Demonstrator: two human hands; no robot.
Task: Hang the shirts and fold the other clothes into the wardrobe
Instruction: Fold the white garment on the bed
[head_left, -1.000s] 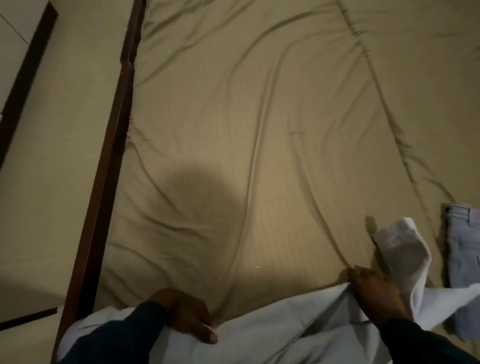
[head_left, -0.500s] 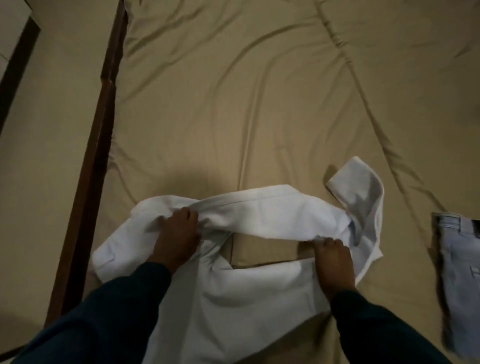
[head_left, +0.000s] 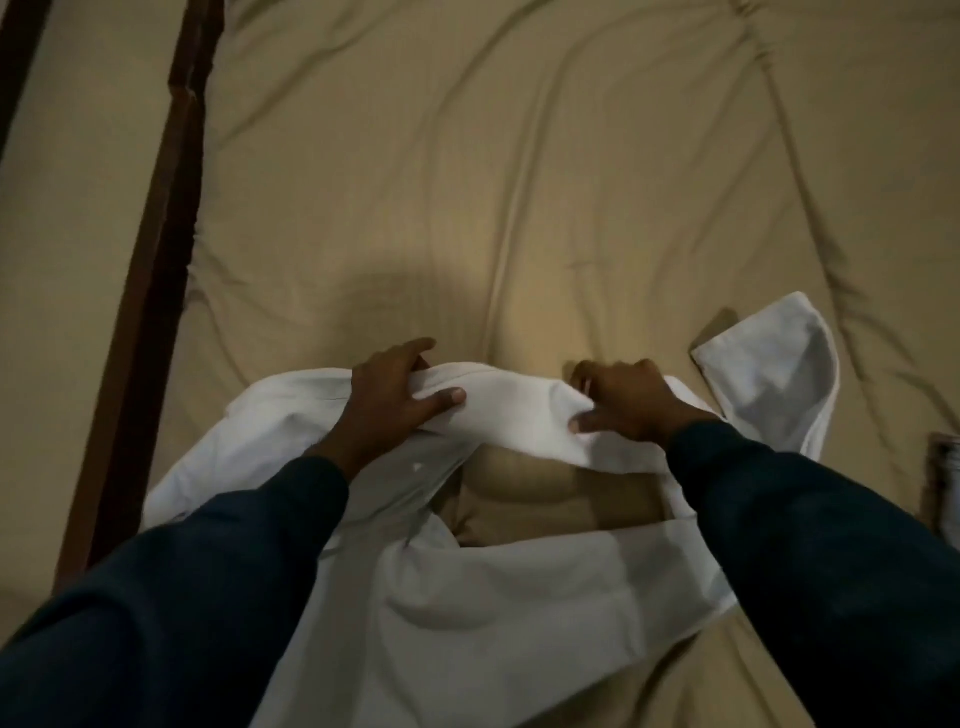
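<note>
Shirt (head_left: 519, 597) on the bed (head_left: 467, 182) looks light and floppy; left hand (head_left: 395, 400) and right hand (head_left: 628, 405) both grip its collar band, probably the best hold.

Both dark-sleeved arms reach forward; the left hand (head_left: 397, 395) and right hand (head_left: 626, 402) each pinch white cloth, thumbs near.
</note>
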